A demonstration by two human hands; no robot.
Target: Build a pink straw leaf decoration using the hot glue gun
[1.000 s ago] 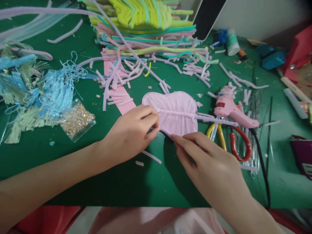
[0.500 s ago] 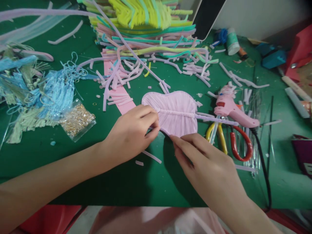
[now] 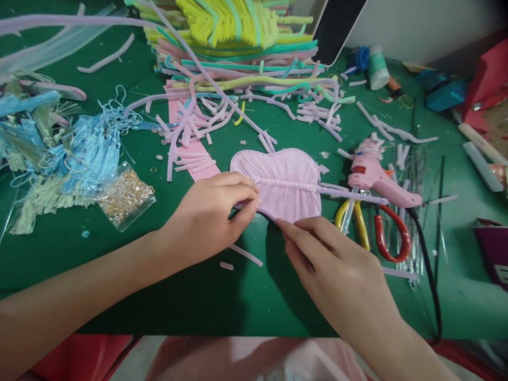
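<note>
Lilac pleated panel, left of the glue gun. Our left hand and right hand pinch its near rim. Probably light, soft, bendable; best gripped there.

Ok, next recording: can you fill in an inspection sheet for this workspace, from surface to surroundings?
Surface: green table, scraps scattered over it
Things: lilac leaf-shaped piece with a stem pointing right
Clutter: lilac offcuts, yellow-green bundle at the back, tassels and bag of gold-coloured bits at left, pink glue gun beside red and yellow handles at right
Hands: left hand and right hand both pinch the piece's near edge; no grippers, nothing seen
Cables: black cord runs from the glue gun's handle toward the table's near edge
Surroundings: dark panel behind, red surface below the near edge
</note>
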